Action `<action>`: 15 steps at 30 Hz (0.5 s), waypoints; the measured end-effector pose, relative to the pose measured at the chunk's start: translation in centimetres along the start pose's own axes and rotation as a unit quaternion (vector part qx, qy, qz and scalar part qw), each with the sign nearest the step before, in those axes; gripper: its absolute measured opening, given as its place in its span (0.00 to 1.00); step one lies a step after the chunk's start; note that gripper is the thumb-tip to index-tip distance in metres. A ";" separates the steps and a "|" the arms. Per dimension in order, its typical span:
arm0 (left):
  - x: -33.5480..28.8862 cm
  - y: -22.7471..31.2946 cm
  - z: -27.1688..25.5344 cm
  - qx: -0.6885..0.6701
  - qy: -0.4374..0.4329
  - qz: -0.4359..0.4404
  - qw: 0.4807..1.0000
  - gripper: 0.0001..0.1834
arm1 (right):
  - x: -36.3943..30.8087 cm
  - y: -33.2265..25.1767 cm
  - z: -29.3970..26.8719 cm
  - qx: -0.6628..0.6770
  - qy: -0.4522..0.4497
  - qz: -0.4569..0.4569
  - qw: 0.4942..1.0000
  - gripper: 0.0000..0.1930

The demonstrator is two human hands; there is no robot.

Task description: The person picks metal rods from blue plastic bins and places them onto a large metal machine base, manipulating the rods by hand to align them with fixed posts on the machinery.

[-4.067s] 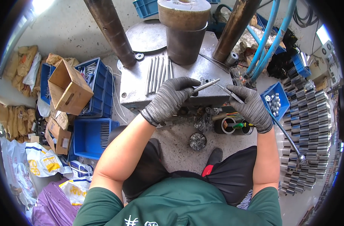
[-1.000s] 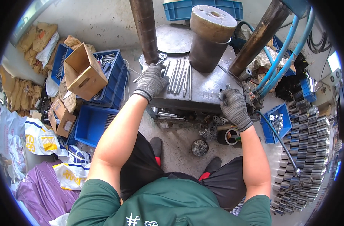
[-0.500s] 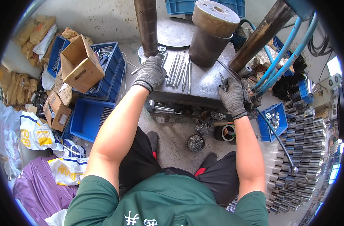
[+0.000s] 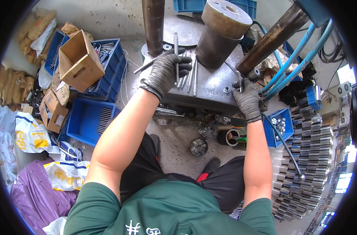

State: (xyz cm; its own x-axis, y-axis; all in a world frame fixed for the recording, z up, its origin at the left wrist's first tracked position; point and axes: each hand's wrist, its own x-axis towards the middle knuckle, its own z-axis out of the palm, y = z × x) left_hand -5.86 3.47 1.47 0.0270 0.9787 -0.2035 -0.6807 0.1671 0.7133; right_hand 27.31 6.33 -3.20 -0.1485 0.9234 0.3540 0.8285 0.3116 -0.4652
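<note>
My left hand (image 4: 165, 73), in a grey knitted glove, is closed on a slim metal rod (image 4: 176, 43) that stands nearly upright between its fingers. A second metal rod (image 4: 144, 66) sticks out to the left beside that hand. Several like rods (image 4: 192, 76) lie side by side on the steel machine table (image 4: 212, 87), partly hidden by the fingers. My right hand (image 4: 247, 101), gloved too, is at the table's right edge with its fingers curled around something small and dark that I cannot make out. Next to its fingertips lies a small metal fitting (image 4: 226, 91).
A heavy metal cylinder (image 4: 219, 35) stands on the table between two thick posts, the left post (image 4: 153, 27) and the slanting right post (image 4: 270, 39). Blue hoses (image 4: 300, 62) hang at the right. Blue bins (image 4: 80, 121) and a cardboard box (image 4: 81, 62) stand left; stacked metal cylinders (image 4: 307, 164) stand right.
My left hand has lifted a rod from lying to nearly upright. My right hand has drawn slightly right and down from the small fitting, its fingers more curled.
</note>
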 end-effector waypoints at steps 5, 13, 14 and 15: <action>-1.3 -2.2 2.0 0.098 -0.030 0.001 0.995 0.19 | -0.7 -4.1 -0.4 -0.017 -0.087 -0.003 0.996 0.13; -2.1 -3.8 3.9 0.172 -0.009 0.006 0.985 0.21 | -0.4 -2.8 0.0 0.006 -0.048 0.026 0.998 0.14; -2.2 -3.9 4.0 0.176 -0.015 0.011 0.984 0.21 | -0.3 -2.5 -0.1 0.028 -0.028 0.032 0.999 0.13; -2.3 -3.9 4.2 0.175 -0.015 0.011 0.984 0.21 | -0.2 -2.0 -0.2 0.049 -0.008 0.038 0.998 0.11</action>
State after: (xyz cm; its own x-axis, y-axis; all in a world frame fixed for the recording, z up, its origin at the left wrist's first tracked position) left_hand -0.19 1.10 1.91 0.0414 0.9847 -0.1694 -0.3884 0.1721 0.9053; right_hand 25.77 5.50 -2.14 -0.0961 0.9485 0.3019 0.7810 0.2598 -0.5679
